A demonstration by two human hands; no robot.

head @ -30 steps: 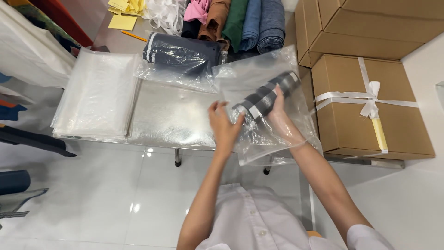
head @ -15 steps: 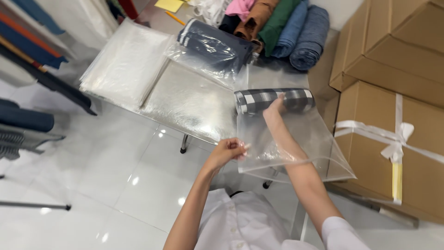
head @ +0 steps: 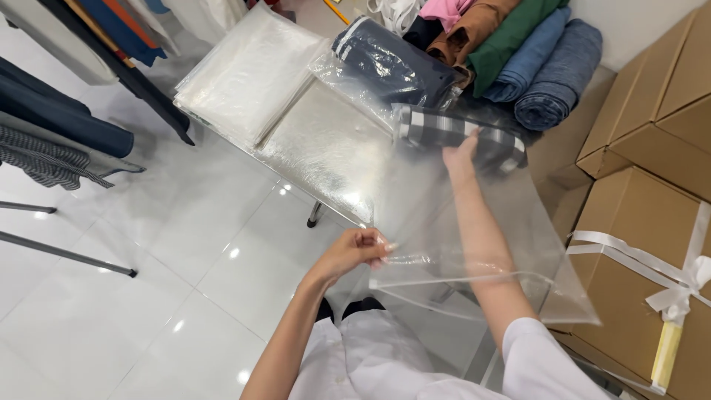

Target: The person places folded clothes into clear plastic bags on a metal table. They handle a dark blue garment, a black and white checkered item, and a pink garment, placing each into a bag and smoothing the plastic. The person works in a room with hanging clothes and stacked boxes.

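Plastic bag (head: 481, 244) is the thing I'm dealing with, a big clear one held out in the air over the near edge of the table (head: 333, 148), with my right arm shoved inside it up to the elbow. My right hand (head: 463, 155) is at the far end of the bag, wrapped around a rolled grey and white striped cloth (head: 459, 133), fingers closed on the roll about mid-length. My left hand (head: 363, 248) is pinching the bag's open mouth at the near left corner, thumb and fingers tight on the film. I'd guess the bag weighs next to nothing, is floppy and slick, and will crumple or slide if I only hold one corner, so the rim by the opening looks like the sane place to grip. The roll seems soft and light too, squishy enough to take around the middle, though it could unroll if held loosely. Just behind it sits a dark folded garment in a bag (head: 392, 59), nearly touching, and a stack of empty bags (head: 244, 74) lies further left on the table. Rolled fabrics (head: 533, 59) crowd the back, and cardboard boxes (head: 652, 252) wall off the right side. Most free room is toward my left, over the white tiled floor (head: 148, 296).
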